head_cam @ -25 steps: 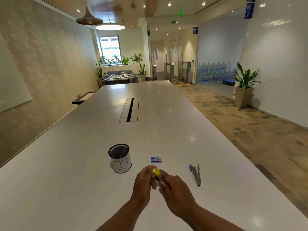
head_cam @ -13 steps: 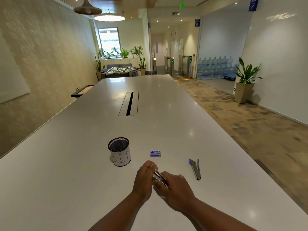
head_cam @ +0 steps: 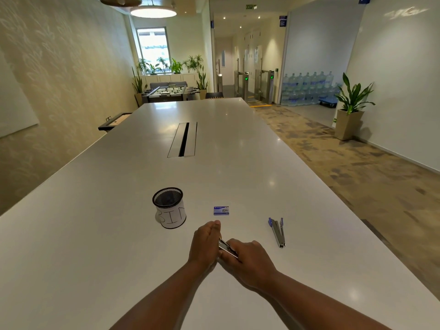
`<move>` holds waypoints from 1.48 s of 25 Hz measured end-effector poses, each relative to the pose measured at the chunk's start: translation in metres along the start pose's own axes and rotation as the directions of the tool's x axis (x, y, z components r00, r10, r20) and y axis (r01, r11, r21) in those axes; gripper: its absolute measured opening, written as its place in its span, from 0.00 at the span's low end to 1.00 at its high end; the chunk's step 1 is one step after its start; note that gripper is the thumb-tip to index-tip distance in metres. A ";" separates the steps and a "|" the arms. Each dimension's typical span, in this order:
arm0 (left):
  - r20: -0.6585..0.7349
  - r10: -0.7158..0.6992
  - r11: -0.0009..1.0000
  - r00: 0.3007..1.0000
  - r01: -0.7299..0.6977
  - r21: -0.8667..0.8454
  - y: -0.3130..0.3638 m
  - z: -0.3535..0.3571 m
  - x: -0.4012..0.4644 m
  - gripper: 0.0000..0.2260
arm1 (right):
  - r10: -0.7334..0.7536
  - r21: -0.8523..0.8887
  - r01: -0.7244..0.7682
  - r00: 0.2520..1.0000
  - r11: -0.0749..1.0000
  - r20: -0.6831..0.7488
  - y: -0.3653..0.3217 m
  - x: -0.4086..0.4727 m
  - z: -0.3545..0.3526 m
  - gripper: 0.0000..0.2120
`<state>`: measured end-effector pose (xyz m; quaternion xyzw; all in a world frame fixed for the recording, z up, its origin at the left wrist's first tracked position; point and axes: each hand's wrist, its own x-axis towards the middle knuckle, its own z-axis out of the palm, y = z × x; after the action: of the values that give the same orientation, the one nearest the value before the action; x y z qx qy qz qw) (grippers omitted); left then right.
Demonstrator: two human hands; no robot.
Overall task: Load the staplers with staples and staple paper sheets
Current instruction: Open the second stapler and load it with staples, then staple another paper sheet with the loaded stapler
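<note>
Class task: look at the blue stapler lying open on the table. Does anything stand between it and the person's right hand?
Nothing visible does. Only bare table separates the right hand, which grips a metal stapler, from the blue stapler.

left: blocked by mesh cup (head_cam: 169, 207)
ahead: staple box (head_cam: 221, 210) near
right: open stapler (head_cam: 277, 232) laid flat

Glossy smooth table (head_cam: 238, 167), shiny metal stapler (head_cam: 278, 233), mesh cup (head_cam: 167, 198)
</note>
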<state>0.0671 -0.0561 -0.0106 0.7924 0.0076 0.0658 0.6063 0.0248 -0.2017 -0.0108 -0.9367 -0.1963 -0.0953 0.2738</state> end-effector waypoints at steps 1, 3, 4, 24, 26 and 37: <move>-0.004 0.001 1.000 1.000 -0.001 0.003 0.001 0.001 0.000 0.18 | -0.002 0.008 0.002 1.000 1.000 -0.002 0.001 0.000 0.000 0.24; -0.005 -0.012 0.998 1.000 0.012 -0.054 -0.001 0.001 -0.001 0.18 | -0.003 0.019 0.003 1.000 1.000 -0.005 0.001 0.000 -0.001 0.21; -0.005 -0.022 0.995 1.000 0.021 -0.097 -0.002 0.001 -0.001 0.18 | 0.003 0.022 -0.003 1.000 1.000 -0.005 0.001 0.001 -0.001 0.20; 0.146 0.205 0.946 0.968 -0.234 0.224 0.043 0.059 -0.029 0.13 | 0.523 0.319 -0.423 0.762 0.848 -0.382 0.049 -0.055 -0.085 0.10; 0.307 0.314 0.872 0.899 -0.400 0.281 0.063 0.098 -0.030 0.12 | 0.578 0.281 -0.505 0.711 0.816 -0.401 0.073 -0.067 -0.105 0.08; 0.708 0.073 0.670 0.703 -0.560 0.487 0.084 0.265 0.015 0.33 | 0.787 0.520 -0.591 0.450 0.617 -0.423 0.151 -0.118 -0.141 0.08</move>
<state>0.1067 -0.3309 0.0038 0.9154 -0.3221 -0.1014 0.2192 -0.0286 -0.4333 0.0012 -0.7934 0.2952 -0.2432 0.4735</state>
